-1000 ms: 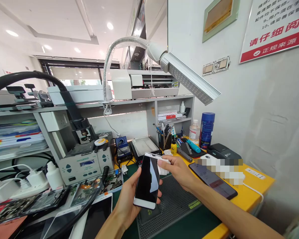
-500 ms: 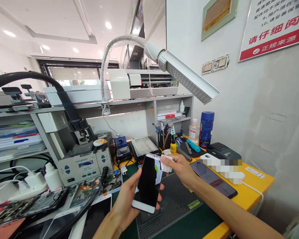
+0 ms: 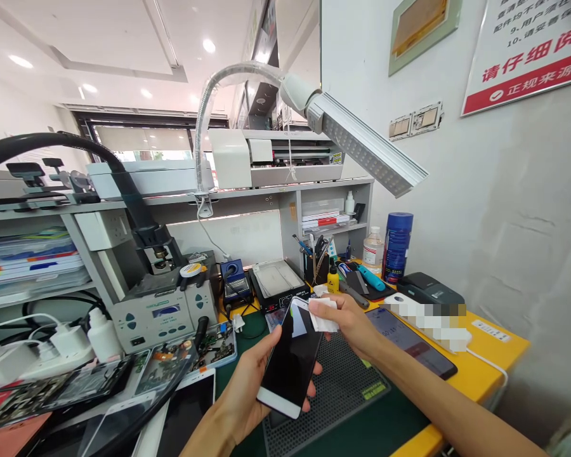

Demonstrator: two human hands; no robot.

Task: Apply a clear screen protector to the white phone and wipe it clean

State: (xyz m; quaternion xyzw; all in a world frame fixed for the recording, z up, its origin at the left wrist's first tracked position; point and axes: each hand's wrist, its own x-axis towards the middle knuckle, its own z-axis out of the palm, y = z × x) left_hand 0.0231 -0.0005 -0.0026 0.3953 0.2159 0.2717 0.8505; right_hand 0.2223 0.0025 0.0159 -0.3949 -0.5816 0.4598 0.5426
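Note:
A white-framed smartphone (image 3: 288, 365) with a dark, reflecting screen is tilted above the mat. My left hand (image 3: 250, 387) grips it from below, thumb along the left edge and fingertips round the right edge. Between the thumb and fingers of my right hand (image 3: 345, 317) is a folded white wipe (image 3: 323, 315), which lies against the upper right of the phone's screen. Part of the phone's top edge is hidden by the wipe. Beneath both hands lies a dark perforated mat (image 3: 337, 393).
To the right, a second phone (image 3: 412, 343) lies near a white power strip (image 3: 428, 320). A soldering station (image 3: 159, 320), a parts tray (image 3: 219, 346) and loose phone parts crowd the left. Behind stand a flat heating plate (image 3: 278, 282), a tool holder (image 3: 316, 263) and a blue can (image 3: 398, 247).
The phone has turned slightly and moved a little right and down. My right hand has shifted slightly right with the wipe, which shows more of its surface.

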